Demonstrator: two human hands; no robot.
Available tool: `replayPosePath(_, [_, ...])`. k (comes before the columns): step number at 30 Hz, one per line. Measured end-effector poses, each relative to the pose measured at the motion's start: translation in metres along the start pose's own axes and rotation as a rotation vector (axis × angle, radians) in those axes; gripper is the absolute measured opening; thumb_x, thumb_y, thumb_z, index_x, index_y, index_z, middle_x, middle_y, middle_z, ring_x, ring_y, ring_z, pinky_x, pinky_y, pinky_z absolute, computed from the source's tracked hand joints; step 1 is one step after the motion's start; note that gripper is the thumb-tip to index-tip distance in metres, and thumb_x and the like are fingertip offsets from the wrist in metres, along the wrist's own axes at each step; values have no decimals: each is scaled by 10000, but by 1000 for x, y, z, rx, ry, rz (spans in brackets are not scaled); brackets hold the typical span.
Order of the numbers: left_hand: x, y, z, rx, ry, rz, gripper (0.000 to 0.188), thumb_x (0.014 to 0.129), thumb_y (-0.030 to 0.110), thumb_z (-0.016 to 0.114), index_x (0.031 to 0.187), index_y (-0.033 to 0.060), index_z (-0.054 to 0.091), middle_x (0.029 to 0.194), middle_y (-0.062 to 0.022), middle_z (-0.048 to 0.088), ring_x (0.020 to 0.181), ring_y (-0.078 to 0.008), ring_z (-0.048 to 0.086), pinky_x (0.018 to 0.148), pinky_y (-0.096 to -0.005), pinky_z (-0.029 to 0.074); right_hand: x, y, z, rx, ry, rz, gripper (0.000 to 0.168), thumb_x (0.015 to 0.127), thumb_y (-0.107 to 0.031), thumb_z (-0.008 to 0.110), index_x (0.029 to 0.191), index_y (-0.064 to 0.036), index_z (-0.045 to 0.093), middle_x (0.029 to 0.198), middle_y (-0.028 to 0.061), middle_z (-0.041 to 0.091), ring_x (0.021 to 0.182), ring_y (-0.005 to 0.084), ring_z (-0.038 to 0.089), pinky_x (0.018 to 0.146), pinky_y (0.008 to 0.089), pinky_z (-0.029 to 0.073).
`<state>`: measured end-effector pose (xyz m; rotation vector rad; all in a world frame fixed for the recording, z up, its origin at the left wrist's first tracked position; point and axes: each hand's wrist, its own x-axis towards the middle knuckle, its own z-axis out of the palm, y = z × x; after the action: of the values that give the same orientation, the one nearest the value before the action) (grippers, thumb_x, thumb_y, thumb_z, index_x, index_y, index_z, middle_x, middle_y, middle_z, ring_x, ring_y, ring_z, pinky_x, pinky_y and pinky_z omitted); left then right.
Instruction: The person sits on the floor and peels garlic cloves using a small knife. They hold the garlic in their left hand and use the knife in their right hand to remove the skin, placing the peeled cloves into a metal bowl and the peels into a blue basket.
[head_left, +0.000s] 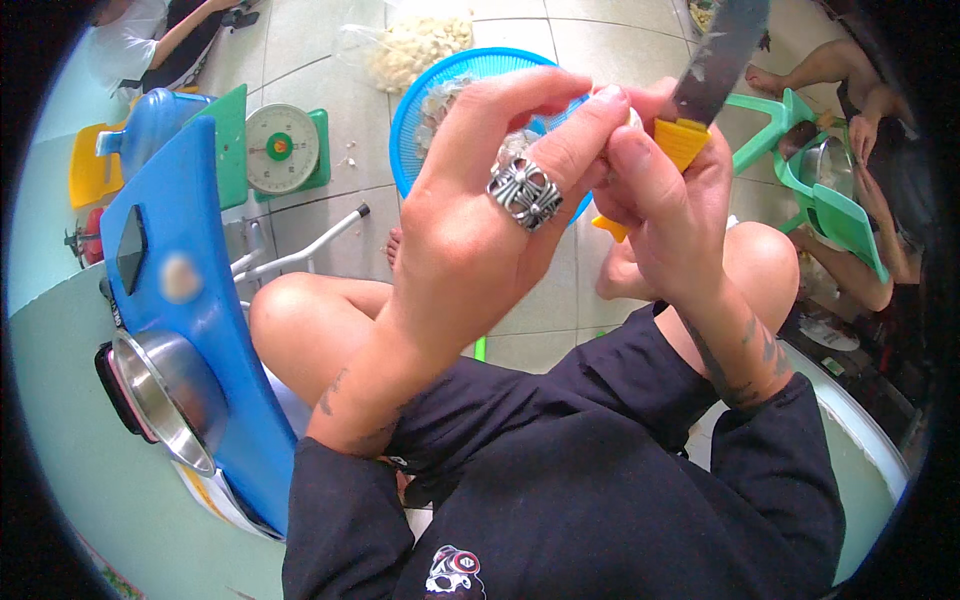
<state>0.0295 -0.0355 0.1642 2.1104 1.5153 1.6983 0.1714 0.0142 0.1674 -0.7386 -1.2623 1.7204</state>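
In front of me both hands are raised and meet at the fingertips. My left hand (472, 202), with a wide silver ring, pinches a small pale piece (634, 120) that looks like a peeled clove; most of it is hidden by the fingers. My right hand (667, 195) grips the yellow handle of a knife (721, 64), its broad blade pointing up and away. The right thumb also touches the pale piece. Below and beyond the hands is a blue plastic basket (401, 120) holding whitish, partly translucent pieces, largely covered by my left hand.
A clear bag of pale cloves (427, 45) lies on the tiles beyond the basket. To the left are a dial scale (281, 148) and a blue table (187, 225) with a steel bowl (161, 397). Another person's hands (870, 150) are by a green stool (840, 217) at right.
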Motion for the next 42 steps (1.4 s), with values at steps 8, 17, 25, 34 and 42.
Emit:
replayPosePath(8, [3,-5,-13,-142,-125,15,419,659,-52,657,1064,50,672,993,-146,672,860,-238,673,749,-308,542,-5,-3,0,53,-80,208,145,823,-125,694,928,-52,626,632,-46,521,504,10,419,441,183,314])
replayPosePath(17, [1,3,-9,-277,-80,-193,349,614,-54,666,951,36,681,975,-130,682,895,-228,673,786,-319,538,-8,6,-4,126,-101,211,146,849,-145,678,920,-56,587,625,-36,520,469,24,418,407,193,306])
replayPosePath(25, [-16,0,13,-271,129,-277,271,617,2,697,883,53,687,908,-127,695,838,-238,686,732,-307,548,-7,23,4,78,-91,-73,163,908,-204,613,953,-54,571,724,-12,566,575,32,502,466,185,372])
replayPosePath(34, [-14,5,6,-90,19,-137,362,657,-72,676,1017,-36,651,982,-180,678,926,-265,670,800,-341,549,-9,11,3,148,-67,209,233,907,-303,610,867,-74,582,665,-30,541,499,11,453,415,171,307])
replayPosePath(42, [-3,1,-6,-162,-111,-109,378,666,-32,742,1034,-27,653,1075,-178,648,936,-241,660,747,-312,565,2,-22,-5,229,-196,587,423,888,-503,558,823,-85,568,567,-59,450,427,6,340,383,181,207])
